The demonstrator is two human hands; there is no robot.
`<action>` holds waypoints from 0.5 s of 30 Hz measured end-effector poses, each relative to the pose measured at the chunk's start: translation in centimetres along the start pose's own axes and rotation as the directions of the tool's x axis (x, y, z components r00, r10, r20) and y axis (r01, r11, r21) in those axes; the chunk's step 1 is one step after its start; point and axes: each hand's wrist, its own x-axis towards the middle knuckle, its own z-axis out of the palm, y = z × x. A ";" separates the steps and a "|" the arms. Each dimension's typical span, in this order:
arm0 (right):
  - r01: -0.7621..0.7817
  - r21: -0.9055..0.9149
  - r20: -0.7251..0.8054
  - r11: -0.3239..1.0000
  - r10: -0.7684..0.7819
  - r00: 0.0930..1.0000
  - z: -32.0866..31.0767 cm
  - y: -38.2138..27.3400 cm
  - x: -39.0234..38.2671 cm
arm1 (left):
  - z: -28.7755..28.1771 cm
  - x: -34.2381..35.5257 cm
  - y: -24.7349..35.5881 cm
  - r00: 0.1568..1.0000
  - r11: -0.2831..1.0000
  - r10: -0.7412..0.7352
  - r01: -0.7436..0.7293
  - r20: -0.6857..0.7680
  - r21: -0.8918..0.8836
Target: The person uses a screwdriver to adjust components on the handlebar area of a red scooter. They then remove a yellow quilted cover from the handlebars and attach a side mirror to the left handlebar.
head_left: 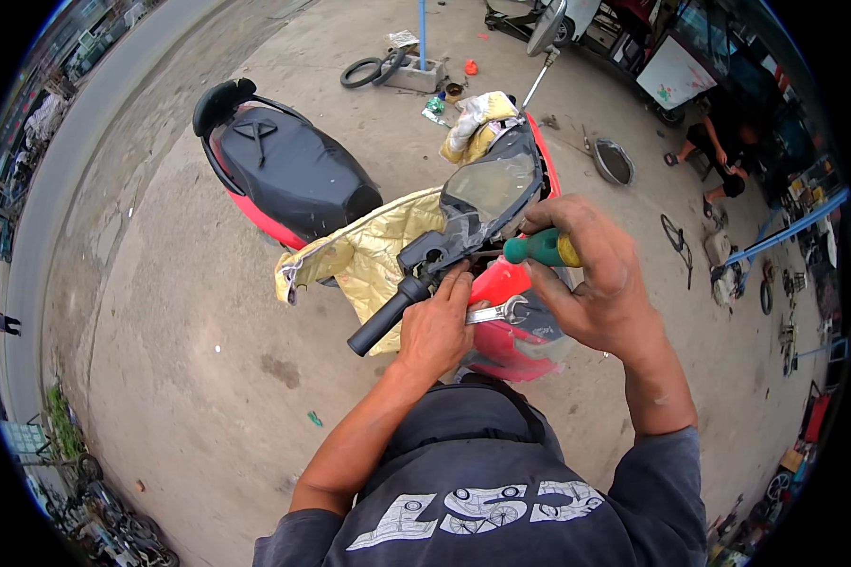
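A red scooter with a black seat (293,165) stands below me, a yellow quilted cover (378,255) draped over its front. My right hand (596,283) grips a screwdriver with a green and yellow handle (544,248), its shaft reaching into the handlebar housing below the windscreen (482,184). My left hand (435,326) is closed around a silver wrench (490,312), its fingertips up at the housing (425,255), just right of the black handlebar grip (380,319). Part of what the fingertips touch is hidden.
A seated person (717,151) is at the upper right near parked vehicles, with a metal basin (613,161) beside them. Two tyres (359,71) lie by a concrete block (414,76) and blue post. A road (38,236) runs along the left; parts line the right edge.
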 end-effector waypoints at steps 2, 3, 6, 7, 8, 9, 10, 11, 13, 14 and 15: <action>-0.013 0.045 0.017 0.999 0.013 1.000 -0.1 -0.1 0.0 | 0.4 0.0 -0.3 0.999 1.000 0.023 -0.023 -0.030 0.000; -0.021 0.064 0.009 0.998 0.020 1.000 0.1 -0.3 0.2 | 0.4 0.0 -0.3 0.999 1.000 0.022 -0.022 -0.033 0.003; -0.071 0.023 0.031 0.997 0.071 0.997 0.2 -1.0 0.2 | 0.5 -0.1 -0.1 0.999 1.000 0.016 -0.016 -0.044 0.013; -0.092 -0.007 0.046 0.996 0.092 0.995 0.2 -1.1 0.2 | 0.6 -0.1 -0.2 0.999 1.000 0.013 -0.012 -0.048 0.017; -0.076 0.004 0.048 0.997 0.076 0.996 0.3 -1.2 0.2 | 0.7 -0.2 -0.2 0.999 1.000 0.011 -0.010 -0.053 0.022; -0.059 0.015 0.051 0.998 0.058 0.997 0.4 -1.1 0.3 | 0.6 -0.1 -0.2 0.999 1.000 0.007 -0.007 -0.043 0.020; -0.042 0.027 0.054 0.999 0.040 0.998 0.4 -1.1 0.3 | 0.6 -0.1 -0.2 0.999 1.000 0.003 -0.002 -0.033 0.019; -0.033 0.036 0.062 0.999 0.031 0.998 0.3 -1.0 0.4 | 0.5 0.0 -0.2 1.000 1.000 0.001 0.000 -0.024 0.017; -0.014 0.055 0.080 0.998 0.010 0.997 0.0 -0.8 0.6 | 0.5 0.0 -0.2 1.000 1.000 0.005 -0.004 -0.024 0.024; -0.020 0.066 0.089 0.998 0.014 0.996 -0.1 -0.7 0.7 | 0.6 0.0 -0.3 1.000 1.000 0.006 -0.005 -0.025 0.027; -0.025 0.077 0.097 0.997 0.018 0.995 -0.2 -0.7 0.7 | 0.6 0.0 -0.2 1.000 1.000 0.006 -0.005 -0.024 0.024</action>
